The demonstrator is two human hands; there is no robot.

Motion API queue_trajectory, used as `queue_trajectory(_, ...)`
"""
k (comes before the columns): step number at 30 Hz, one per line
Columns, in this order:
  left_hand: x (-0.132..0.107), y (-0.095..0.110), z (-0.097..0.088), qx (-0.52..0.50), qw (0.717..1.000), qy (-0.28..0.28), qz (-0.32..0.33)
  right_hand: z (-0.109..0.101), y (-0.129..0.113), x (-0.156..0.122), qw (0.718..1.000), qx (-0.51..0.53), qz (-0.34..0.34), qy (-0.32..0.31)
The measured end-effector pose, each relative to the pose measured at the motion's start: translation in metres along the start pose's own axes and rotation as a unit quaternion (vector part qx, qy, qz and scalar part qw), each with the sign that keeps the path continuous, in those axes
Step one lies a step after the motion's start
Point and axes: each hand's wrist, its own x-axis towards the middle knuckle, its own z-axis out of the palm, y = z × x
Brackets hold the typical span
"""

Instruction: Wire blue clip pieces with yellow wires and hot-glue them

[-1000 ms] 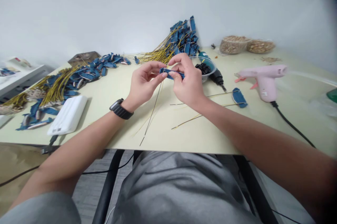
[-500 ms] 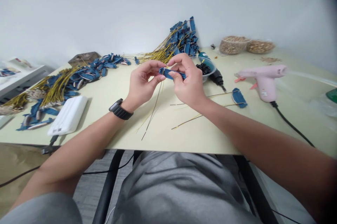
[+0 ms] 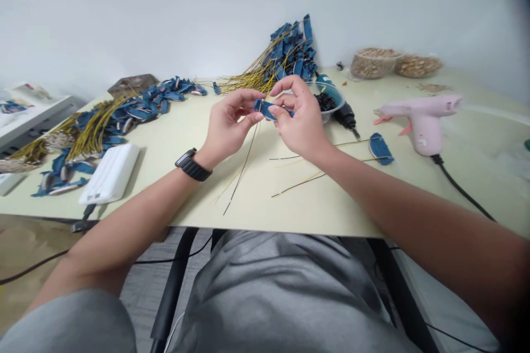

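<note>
Both of my hands meet over the middle of the table around a small blue piece (image 3: 265, 108) that looks like cloth. My left hand (image 3: 232, 121) pinches its left end, where a thin yellow cord crosses it. My right hand (image 3: 300, 118) grips its right end between thumb and fingers. From the piece a thin cord with a dark end (image 3: 242, 170) hangs down to the table. A second blue piece (image 3: 380, 149) lies to the right of my right forearm, its dark-tipped cords running left under the arm.
A pink glue gun (image 3: 426, 118) lies at the right. Behind my right hand stand a clear bowl (image 3: 342, 100) of black bits and a dark power tool (image 3: 344, 118). Blue pieces with yellow cords are heaped at the back (image 3: 293, 49) and left (image 3: 141, 107), near a white power bank (image 3: 110, 173).
The view has shifted slightly. The blue piece is tilted a little, showing more of its flat face. Both hands keep their hold.
</note>
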Motion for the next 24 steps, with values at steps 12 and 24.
queue_trajectory(12, -0.0030, -0.0053, 0.0051, -0.033, 0.999, -0.011, 0.011, -0.0026, -0.0028, 0.0015, 0.982, 0.146, 0.112, -0.044)
queue_trajectory(24, -0.0031, -0.0040, 0.0050, -0.039, 0.999, -0.011, 0.021, -0.0024, -0.0075, 0.0024, 0.978, 0.158, 0.127, -0.038)
